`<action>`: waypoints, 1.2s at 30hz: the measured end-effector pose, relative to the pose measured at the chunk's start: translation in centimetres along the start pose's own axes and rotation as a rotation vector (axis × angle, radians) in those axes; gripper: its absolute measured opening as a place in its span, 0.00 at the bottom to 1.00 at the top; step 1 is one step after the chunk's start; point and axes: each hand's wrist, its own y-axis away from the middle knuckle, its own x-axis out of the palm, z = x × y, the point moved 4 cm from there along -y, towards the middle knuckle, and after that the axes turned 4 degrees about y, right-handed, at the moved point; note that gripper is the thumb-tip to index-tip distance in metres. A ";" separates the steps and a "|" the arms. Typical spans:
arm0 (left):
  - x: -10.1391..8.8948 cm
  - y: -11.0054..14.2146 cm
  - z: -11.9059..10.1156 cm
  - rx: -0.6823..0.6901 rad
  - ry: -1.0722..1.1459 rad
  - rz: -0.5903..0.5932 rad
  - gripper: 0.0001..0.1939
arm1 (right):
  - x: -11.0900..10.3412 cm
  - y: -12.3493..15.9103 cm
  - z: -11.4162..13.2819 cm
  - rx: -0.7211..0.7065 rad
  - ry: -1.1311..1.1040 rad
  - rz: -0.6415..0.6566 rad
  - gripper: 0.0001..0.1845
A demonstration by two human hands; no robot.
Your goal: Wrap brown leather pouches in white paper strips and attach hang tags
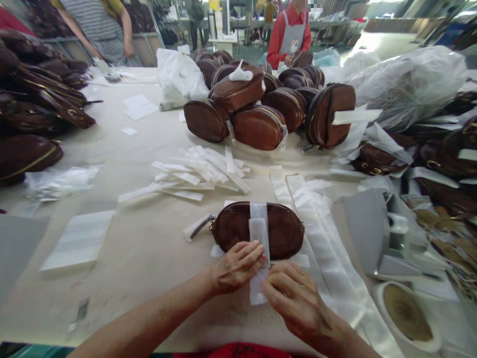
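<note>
A dark brown oval leather pouch (pixel 286 231) lies on the table in front of me. A whitish strip (pixel 258 229) wraps upright around its middle, and its lower end (pixel 257 293) hangs past the pouch's near edge. My left hand (pixel 238 266) is at that edge, its fingers pressed together on the strip; its thumb is mostly hidden. Close beside it, my right hand (pixel 292 293) is curled, with thumb and fingertips pinched at the strip's lower end. A zipper pull in a clear wrapper (pixel 199 227) sticks out at the pouch's left end.
Loose white strips (pixel 201 171) lie beyond the pouch, with long translucent strips (pixel 328 248) to its right. Brown pouches (pixel 257 127) are heaped farther back. A grey tape dispenser (pixel 368 238) and a tape roll (pixel 406 311) stand at right. Two co-workers (pixel 288 35) (pixel 99 32) are across the table.
</note>
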 end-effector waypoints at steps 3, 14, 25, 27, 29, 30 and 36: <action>-0.2 -0.1 0.1 -0.018 0.068 -0.059 0.10 | -0.1 -0.3 0.0 -0.006 -0.005 0.018 0.12; -0.5 -0.1 0.2 -0.173 0.236 -0.076 0.10 | -1.1 -1.5 -0.4 -0.080 0.027 -0.010 0.14; 0.2 -1.5 1.5 -0.436 0.365 0.087 0.09 | 1.0 -3.3 -7.3 0.065 0.027 -0.129 0.09; 0.2 -1.6 1.6 -0.449 0.373 0.022 0.12 | 1.7 -3.2 -8.2 0.148 0.036 -0.107 0.09; 0.1 -1.6 1.7 -0.464 0.391 -0.027 0.13 | 2.3 -3.0 -8.8 0.226 0.020 -0.087 0.09; 0.0 -1.7 1.7 -0.473 0.400 -0.046 0.12 | 2.5 -2.9 -9.0 0.263 0.013 -0.080 0.10; -0.6 -2.1 1.7 -0.520 0.390 -0.123 0.12 | 3.6 -2.4 -9.9 0.416 0.063 -0.046 0.09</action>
